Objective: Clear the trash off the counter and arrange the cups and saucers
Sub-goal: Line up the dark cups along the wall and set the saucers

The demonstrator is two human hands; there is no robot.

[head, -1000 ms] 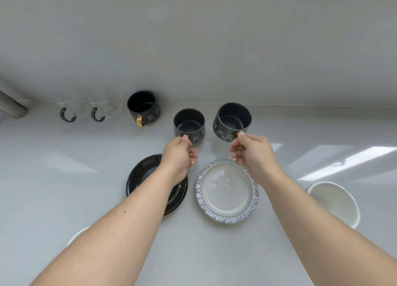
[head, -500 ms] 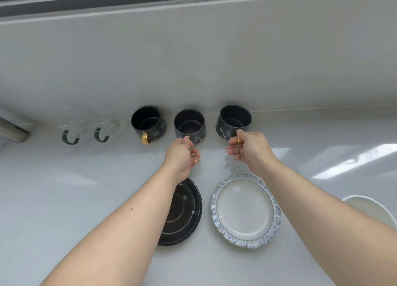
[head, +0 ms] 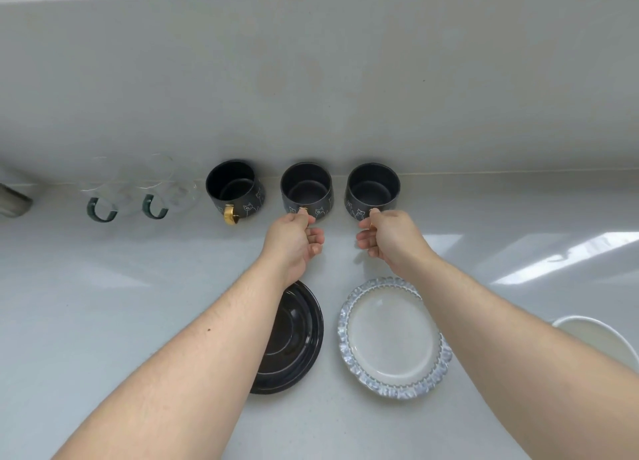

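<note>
**3 dark cups lined up at the backsplash, both hands on handles**

And here is the row: 3 dark cups stand upright along the back of the counter (head: pixel 103 321), right against the wall. The left hand (head: pixel 292 240) pinches the gold handle of the middle cup (head: pixel 306 191), fingers curled closed around it. The right hand (head: pixel 392 238) grips the handle of the right cup (head: pixel 373 190) the same way, thumb on top. Both cups look seated on the counter, just beside each other. The left cup (head: pixel 235 190) stands free, its gold handle pointing toward the camera. Further left, 2 clear glass mugs (head: pixel 138 193) with green handles sit touching. Nearer the person, a black saucer (head: pixel 301 335) lies partly under the left forearm, a pale scalloped saucer (head: pixel 394 338) just beside it, and a white bowl (head: pixel 587 338) at the right edge.
</note>
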